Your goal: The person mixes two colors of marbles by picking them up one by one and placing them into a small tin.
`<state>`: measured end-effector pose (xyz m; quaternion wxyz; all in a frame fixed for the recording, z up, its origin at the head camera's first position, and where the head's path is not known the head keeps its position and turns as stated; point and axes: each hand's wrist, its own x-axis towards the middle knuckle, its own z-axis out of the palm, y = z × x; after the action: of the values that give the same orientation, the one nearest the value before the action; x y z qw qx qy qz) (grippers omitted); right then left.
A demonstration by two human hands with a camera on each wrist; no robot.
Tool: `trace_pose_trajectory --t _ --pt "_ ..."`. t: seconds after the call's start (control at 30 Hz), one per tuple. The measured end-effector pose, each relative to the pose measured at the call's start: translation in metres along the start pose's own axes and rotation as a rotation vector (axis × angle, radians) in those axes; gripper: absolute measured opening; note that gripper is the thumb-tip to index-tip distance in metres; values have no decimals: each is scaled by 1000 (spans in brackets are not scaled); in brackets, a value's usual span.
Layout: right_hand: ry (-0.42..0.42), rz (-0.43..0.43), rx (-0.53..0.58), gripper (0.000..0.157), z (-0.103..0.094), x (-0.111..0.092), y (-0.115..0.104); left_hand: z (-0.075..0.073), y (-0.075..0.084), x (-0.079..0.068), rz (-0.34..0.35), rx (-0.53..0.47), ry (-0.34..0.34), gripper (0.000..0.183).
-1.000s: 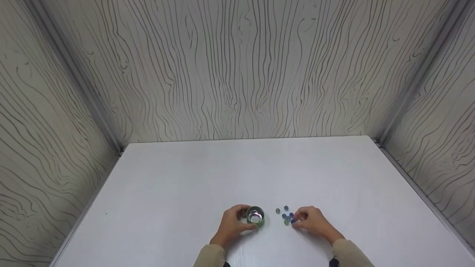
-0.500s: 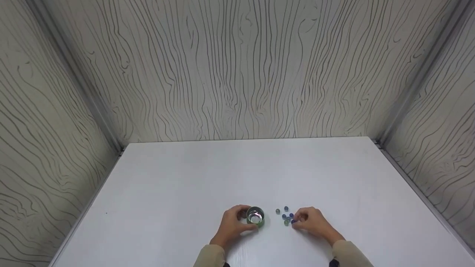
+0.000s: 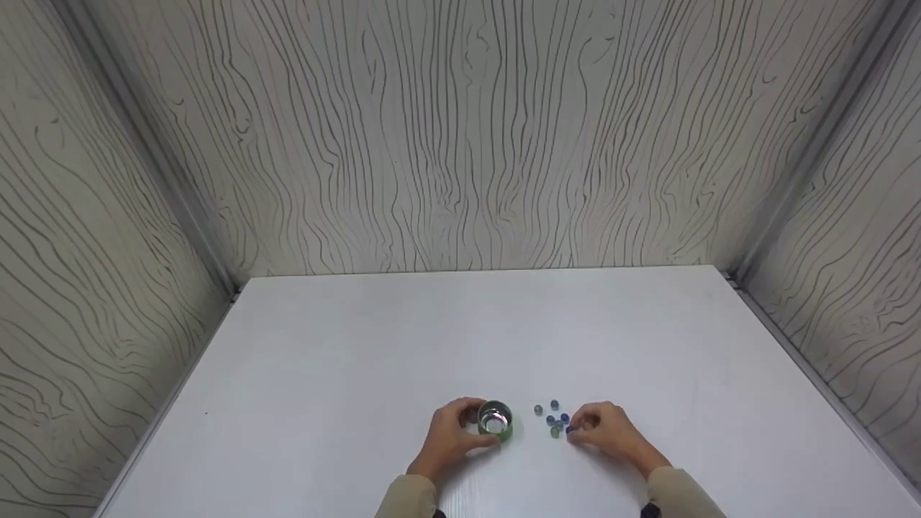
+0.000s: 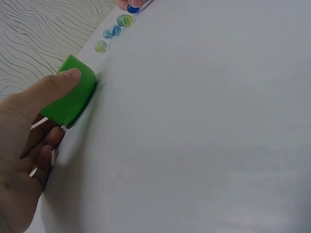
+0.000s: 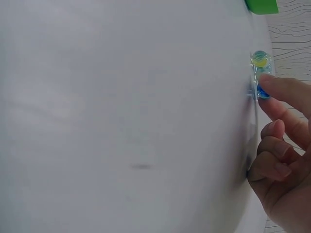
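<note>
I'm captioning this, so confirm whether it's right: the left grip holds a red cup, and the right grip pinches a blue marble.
Red is wrong: the left wrist view shows the cup is green outside. The left grip holds it, and the right grip pinches a blue marble, as stated.

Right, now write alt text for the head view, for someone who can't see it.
A person's left hand grips a green cup with a shiny inside while the right hand pinches a dark blue marble beside a loose cluster of blue and greenish marbles. Wood-grain-patterned panels stand behind and on both sides of the white table.
</note>
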<state>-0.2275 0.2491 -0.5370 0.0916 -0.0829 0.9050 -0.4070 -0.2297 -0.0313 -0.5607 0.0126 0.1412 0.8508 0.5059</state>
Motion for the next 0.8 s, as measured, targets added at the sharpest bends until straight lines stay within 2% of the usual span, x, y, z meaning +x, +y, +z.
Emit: trace_pose_trajectory --t 0.23,0.8 --pt "7 -24 2 16 -2 -4 -1 1 -2 0 0 -37 -8 53" --pt "16 -71 -21 15 -4 -5 -9 3 0 0 -1 -49 -5 53"
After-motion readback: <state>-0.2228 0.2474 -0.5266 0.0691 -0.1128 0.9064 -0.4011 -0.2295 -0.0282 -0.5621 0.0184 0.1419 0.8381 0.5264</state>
